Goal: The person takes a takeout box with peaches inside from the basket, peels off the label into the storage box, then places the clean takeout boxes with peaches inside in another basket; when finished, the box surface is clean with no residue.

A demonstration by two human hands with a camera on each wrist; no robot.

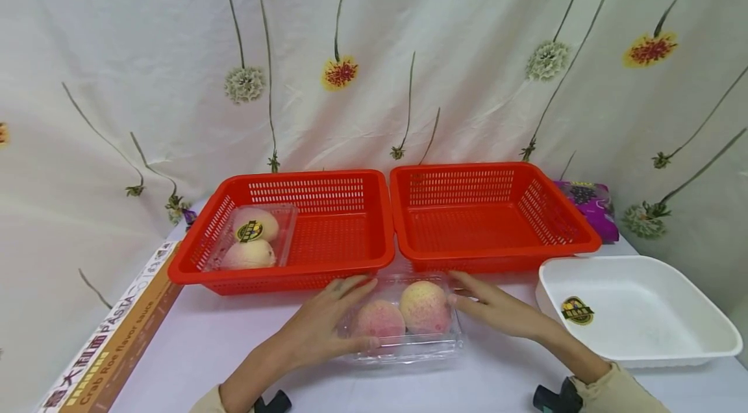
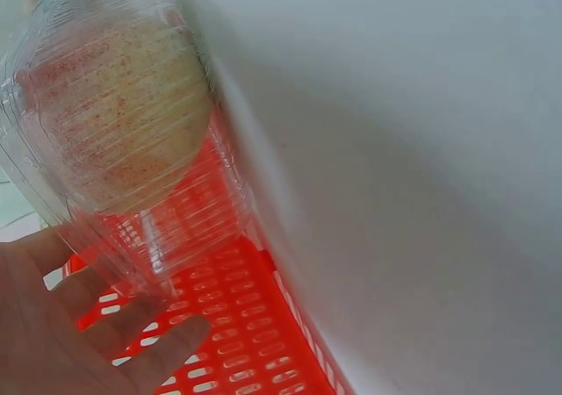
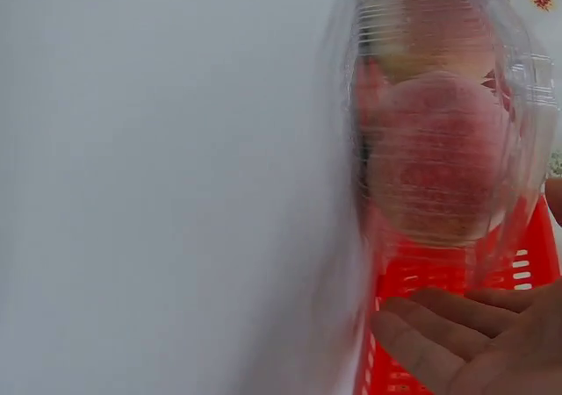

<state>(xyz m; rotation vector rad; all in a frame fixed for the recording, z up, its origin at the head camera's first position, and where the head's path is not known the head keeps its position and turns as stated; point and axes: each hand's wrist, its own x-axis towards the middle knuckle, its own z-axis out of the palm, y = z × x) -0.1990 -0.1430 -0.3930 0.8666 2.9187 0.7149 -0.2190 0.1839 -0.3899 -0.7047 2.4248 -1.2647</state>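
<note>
Two pinkish-yellow peaches (image 1: 425,308) sit inside a clear plastic clamshell box (image 1: 409,356) on the white-covered table. On its left side is my left hand (image 1: 318,322), fingers stretched toward the back corner and thumb along the front. At the right side my right hand (image 1: 497,306) has its fingertips at the upper edge. Both wrist views show extended fingers (image 2: 171,347) close by the box wall, not wrapped round it. A second clear box of peaches (image 1: 251,254), with a black-and-gold sticker, lies in the left red basket (image 1: 327,273).
Beside that basket stands another red basket (image 1: 497,257), with a purple packet (image 1: 596,212) behind its right side. A white plastic tub (image 1: 648,309) bearing a similar sticker is at the right. A long pasta box (image 1: 125,328) lies along the left edge. Flowered cloth (image 1: 374,43) hangs behind.
</note>
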